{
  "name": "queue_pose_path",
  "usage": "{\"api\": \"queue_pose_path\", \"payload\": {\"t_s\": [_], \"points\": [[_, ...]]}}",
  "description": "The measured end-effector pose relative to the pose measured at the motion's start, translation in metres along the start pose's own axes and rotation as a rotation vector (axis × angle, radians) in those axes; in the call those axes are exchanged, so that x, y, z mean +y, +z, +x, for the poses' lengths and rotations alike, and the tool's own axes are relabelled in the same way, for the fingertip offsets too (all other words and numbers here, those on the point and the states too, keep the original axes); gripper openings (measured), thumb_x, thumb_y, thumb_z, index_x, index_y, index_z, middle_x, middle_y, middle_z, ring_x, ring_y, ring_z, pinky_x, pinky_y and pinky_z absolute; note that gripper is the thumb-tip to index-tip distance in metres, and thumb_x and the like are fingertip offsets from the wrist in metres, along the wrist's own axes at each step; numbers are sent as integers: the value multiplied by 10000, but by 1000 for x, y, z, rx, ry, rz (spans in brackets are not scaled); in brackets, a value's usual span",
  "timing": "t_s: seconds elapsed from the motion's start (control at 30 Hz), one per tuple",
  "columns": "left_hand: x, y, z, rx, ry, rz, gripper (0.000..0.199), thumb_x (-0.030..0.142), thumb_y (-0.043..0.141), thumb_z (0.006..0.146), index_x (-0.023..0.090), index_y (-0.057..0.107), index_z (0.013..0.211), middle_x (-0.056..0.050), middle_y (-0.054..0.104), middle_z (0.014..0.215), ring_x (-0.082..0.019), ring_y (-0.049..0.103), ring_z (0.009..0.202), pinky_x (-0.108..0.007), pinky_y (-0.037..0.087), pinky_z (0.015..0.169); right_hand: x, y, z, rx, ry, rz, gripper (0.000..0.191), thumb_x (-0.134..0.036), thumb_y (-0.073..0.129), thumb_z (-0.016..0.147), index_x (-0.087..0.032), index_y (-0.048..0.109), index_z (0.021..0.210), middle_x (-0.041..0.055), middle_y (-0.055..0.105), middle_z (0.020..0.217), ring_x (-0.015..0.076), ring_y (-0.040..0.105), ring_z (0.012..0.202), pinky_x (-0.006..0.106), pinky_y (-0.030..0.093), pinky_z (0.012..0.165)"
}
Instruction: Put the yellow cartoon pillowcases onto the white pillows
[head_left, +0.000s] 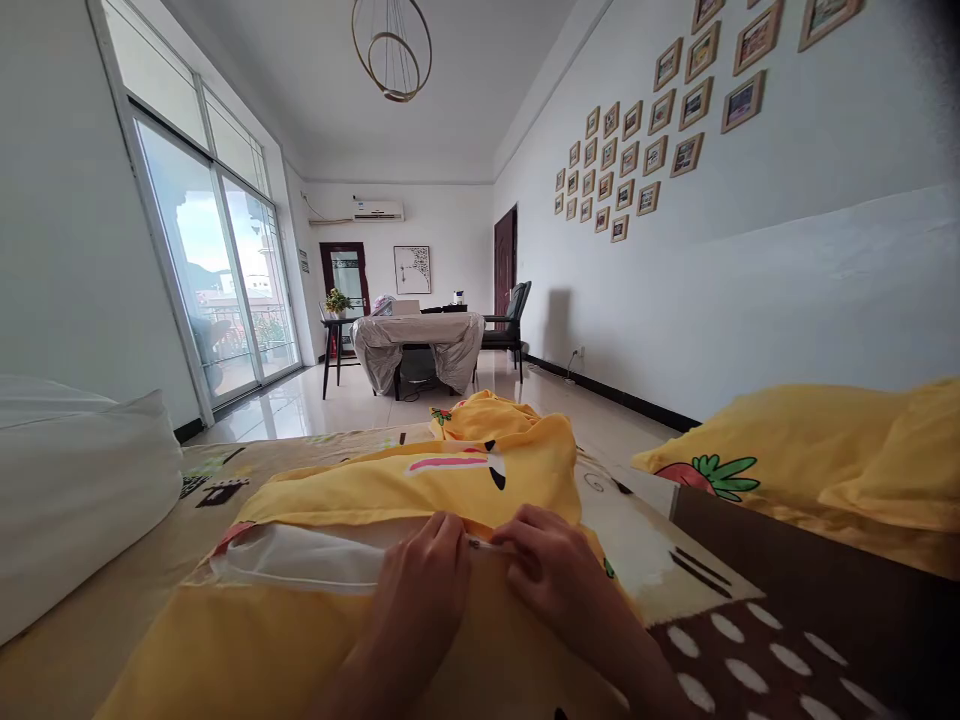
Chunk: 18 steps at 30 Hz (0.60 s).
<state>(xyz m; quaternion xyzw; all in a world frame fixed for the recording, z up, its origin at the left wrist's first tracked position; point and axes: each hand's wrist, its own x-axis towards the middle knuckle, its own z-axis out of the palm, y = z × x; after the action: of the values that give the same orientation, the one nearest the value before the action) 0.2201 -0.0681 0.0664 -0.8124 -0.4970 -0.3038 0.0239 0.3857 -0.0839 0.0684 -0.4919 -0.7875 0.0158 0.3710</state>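
Observation:
A yellow pillowcase (300, 630) with a cartoon print lies in front of me, a white pillow (300, 558) showing through its long opening on the left. At the right end of that opening, my left hand (426, 585) is closed on the fabric edge. Just right of it, my right hand (547, 565) pinches the same edge near a small zipper pull (474, 543). The fingertips of both hands are partly hidden by the cloth.
A white pillow (82, 500) lies at the left. Another yellow pillow (810, 450) rests at the right, beyond a dark board (810, 570). Crumpled yellow cloth (491, 410) sits behind the pillowcase. Farther off stand a covered table (420, 330) and a chair (514, 315).

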Motion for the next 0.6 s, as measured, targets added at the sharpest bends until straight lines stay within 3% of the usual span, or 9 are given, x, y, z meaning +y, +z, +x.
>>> {"api": "queue_pose_path", "payload": {"t_s": [0.1,0.2,0.37,0.6], "points": [[1,-12,-8,-48,-3,101,215,138,377,882,216,551,783,-17,677,769,-200,643,631,-274,304,517,-5,-3,-4,-24,-8,-18,346,4,455,638,-208,665,813,-7,596,746,138,553,746,241,410,684],[1,-21,-15,-35,62,46,221,155,377,887,231,573,819,-11,695,778,-191,661,651,-260,362,531,-10,-9,-9,-45,-37,-36,355,5,454,608,-218,659,793,-19,604,728,135,546,722,243,402,679],[-5,-29,-28,62,94,-26,225,173,388,883,234,595,819,-11,708,799,-170,660,655,-241,440,572,-14,-21,-20,-83,-100,-44,376,14,433,574,-223,638,781,-18,628,753,149,559,749,240,412,661],[-19,-41,-44,240,179,83,241,180,387,896,215,577,752,-24,687,742,-177,641,658,-270,482,617,-7,-39,-27,-125,-177,-23,405,29,407,560,-227,628,783,-15,631,752,156,570,768,248,439,676]]}}
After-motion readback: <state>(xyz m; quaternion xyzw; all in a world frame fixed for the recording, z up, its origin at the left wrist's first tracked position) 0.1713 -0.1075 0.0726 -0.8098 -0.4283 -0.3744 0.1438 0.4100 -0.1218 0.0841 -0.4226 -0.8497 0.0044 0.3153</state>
